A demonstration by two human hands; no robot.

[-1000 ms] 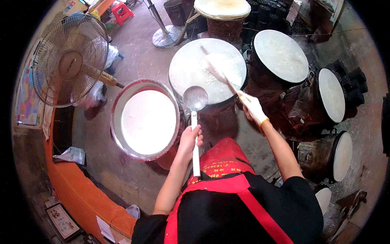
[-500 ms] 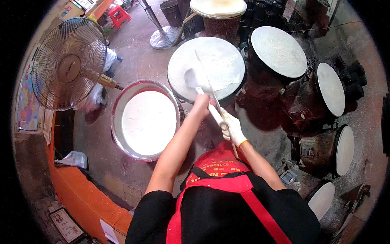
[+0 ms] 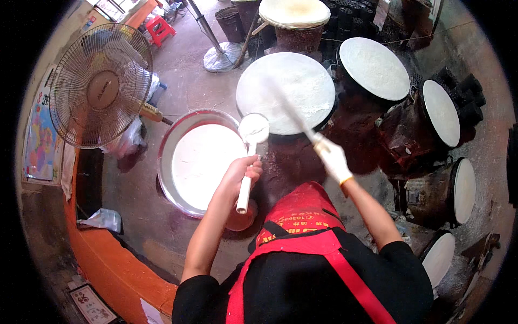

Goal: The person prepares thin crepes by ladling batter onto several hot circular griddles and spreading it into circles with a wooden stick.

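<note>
My left hand [image 3: 243, 173] is closed round the pale handle of a ladle [image 3: 253, 128], whose bowl has white batter in it. The bowl hangs between the right rim of a large metal pot [image 3: 163, 171] and the near left edge of a round griddle [image 3: 310, 89]. White liquid batter [image 3: 205, 167] lies in the pot. On my right hand [image 3: 333, 161] is a white glove, and its fingers grip a long flat spreading blade [image 3: 294, 116]. Smeared by motion, the blade slants up and left over the griddle, which has a thin white layer on it.
Several round white-topped drum stoves [image 3: 374, 68] curve round my right side. A stack of pale round sheets [image 3: 294, 12] sits on a drum at the back. To the left stand a fan [image 3: 102, 89] and an orange ledge [image 3: 116, 270]. Black perforated cylinders [image 3: 469, 100] are at the far right.
My hands have moved apart. The ladle has gone from over the griddle back to beside the pot's rim, while the gloved right hand with the blade has shifted right and farther from me.
</note>
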